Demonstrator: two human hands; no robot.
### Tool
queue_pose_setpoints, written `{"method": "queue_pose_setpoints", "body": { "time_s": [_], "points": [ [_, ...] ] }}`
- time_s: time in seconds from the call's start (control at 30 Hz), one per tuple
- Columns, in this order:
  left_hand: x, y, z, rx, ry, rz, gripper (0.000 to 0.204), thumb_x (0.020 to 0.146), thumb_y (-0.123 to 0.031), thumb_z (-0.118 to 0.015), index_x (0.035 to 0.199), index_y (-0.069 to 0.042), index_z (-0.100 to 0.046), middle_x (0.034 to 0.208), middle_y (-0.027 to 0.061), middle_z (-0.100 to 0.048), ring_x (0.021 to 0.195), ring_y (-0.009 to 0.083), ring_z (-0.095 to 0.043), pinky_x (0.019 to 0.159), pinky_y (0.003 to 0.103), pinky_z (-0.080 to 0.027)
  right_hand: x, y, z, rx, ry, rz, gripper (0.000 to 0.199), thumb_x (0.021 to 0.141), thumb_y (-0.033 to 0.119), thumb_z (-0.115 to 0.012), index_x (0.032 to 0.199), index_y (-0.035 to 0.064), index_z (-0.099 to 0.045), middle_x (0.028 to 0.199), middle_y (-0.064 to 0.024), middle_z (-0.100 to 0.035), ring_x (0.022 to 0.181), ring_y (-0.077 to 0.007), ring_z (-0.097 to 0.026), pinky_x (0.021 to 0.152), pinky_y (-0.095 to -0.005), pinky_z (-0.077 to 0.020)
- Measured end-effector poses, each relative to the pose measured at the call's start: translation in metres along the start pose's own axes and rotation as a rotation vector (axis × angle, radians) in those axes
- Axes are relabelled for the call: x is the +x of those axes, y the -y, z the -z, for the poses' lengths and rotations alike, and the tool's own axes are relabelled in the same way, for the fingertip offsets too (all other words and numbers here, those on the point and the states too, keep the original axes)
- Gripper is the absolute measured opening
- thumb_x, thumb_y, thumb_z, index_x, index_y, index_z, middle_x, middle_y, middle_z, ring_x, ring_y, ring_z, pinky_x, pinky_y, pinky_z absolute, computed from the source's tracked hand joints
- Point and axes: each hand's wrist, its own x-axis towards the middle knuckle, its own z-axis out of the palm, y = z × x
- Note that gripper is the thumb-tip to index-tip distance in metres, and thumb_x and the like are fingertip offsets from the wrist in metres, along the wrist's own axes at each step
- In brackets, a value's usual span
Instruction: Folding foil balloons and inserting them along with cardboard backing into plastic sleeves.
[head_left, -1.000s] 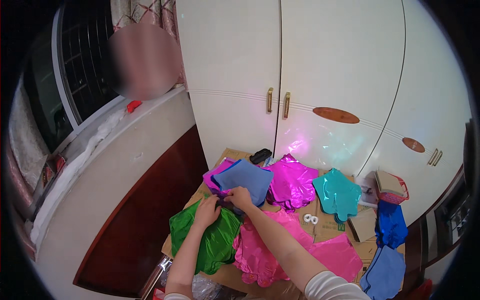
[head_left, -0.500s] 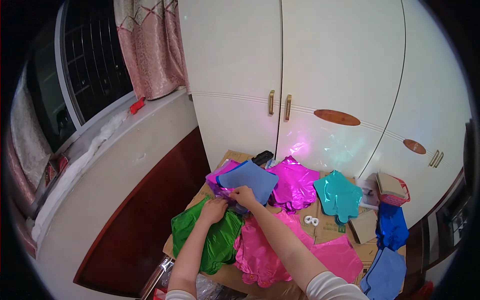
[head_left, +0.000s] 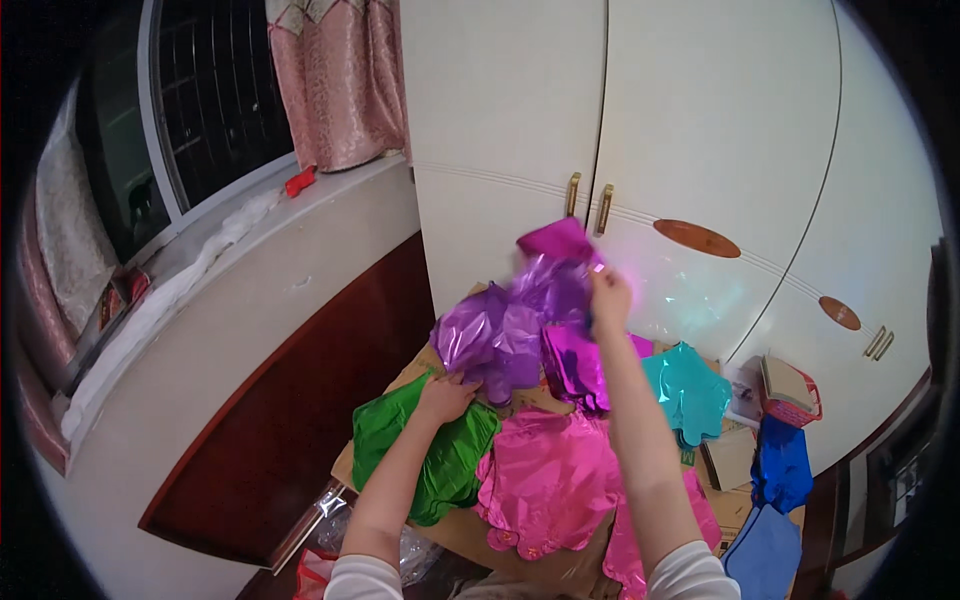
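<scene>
A purple foil sheet [head_left: 548, 292], blurred and crumpled, hangs raised in front of the wardrobe. Its right edge is pinched in my right hand [head_left: 611, 300], and a darker magenta flap [head_left: 556, 239] stands up at its top. More purple foil [head_left: 478, 330] lies on the cardboard below. My left hand [head_left: 447, 397] rests at that foil's near edge, fingers stretched out on it. Under my left wrist is a pile of green foil [head_left: 425, 460]. Shiny pink foil [head_left: 550, 470] with a scalloped edge lies between my forearms. Magenta foil [head_left: 577, 370] sits partly behind my right forearm.
Teal foil [head_left: 687, 388], dark blue foil [head_left: 783, 465] and lighter blue sheets [head_left: 764, 552] line the right side. A pink basket [head_left: 793, 402] stands by the white wardrobe [head_left: 500, 90], which closes off the back. A dark red panel [head_left: 290, 410] runs along the left.
My right hand has swung up and right, lifting the purple foil off the pile. The blue sheet on top is no longer visible there. My left hand has shifted slightly up and right.
</scene>
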Motion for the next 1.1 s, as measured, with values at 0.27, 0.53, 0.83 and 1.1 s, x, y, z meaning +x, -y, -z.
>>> {"method": "queue_pose_setpoints", "body": {
  "time_s": [0.27, 0.53, 0.83, 1.1],
  "points": [
    [0.002, -0.011, 0.023, -0.015, 0.201, 0.080, 0.039, 0.090, -0.037, -0.046, 0.128, -0.031, -0.052, 0.127, 0.0094, -0.053, 0.118, 0.0243, -0.051, 0.096, 0.049, -0.035, -0.051, 0.150, 0.013, -0.194, 0.066, 0.413, 0.018, 0.080, 0.017, -0.069, 0.086, 0.0001, -0.066, 0.061, -0.0062, -0.058, 0.055, -0.0097, -0.049, 0.053, -0.0264, -0.0404],
    [-0.003, -0.005, 0.024, -0.062, 0.190, 0.066, 0.042, 0.091, -0.038, -0.044, 0.130, -0.026, -0.049, 0.130, 0.0107, -0.052, 0.118, 0.0261, -0.051, 0.097, 0.052, -0.035, -0.076, 0.198, 0.024, -0.080, 0.074, 0.555, 0.017, 0.079, 0.013, -0.069, 0.089, -0.0001, -0.066, 0.069, -0.0105, -0.063, 0.056, -0.0146, -0.056, 0.055, -0.0281, -0.0449],
    [-0.130, 0.055, 0.061, -0.243, -0.288, 0.280, 0.035, 0.083, -0.030, -0.058, 0.110, -0.007, -0.061, 0.117, 0.0143, -0.058, 0.108, 0.0318, -0.055, 0.088, 0.043, -0.047, -0.237, 0.116, -0.040, -0.587, 0.688, 0.936, 0.017, 0.077, 0.015, -0.055, 0.095, 0.0130, -0.055, 0.073, -0.0081, -0.056, 0.069, -0.0257, -0.060, 0.057, -0.0357, -0.0504],
    [-0.261, 0.047, 0.033, -0.768, -0.216, 0.750, 0.029, 0.078, -0.017, -0.066, 0.098, 0.002, -0.059, 0.082, 0.0180, -0.063, 0.078, 0.0273, -0.064, 0.068, 0.036, -0.051, -0.365, 0.021, -0.048, -0.572, 0.990, 0.949, 0.012, 0.077, 0.015, -0.053, 0.089, 0.0131, -0.051, 0.069, -0.0078, -0.053, 0.062, -0.0235, -0.059, 0.049, -0.0344, -0.0494]
  ]
}}
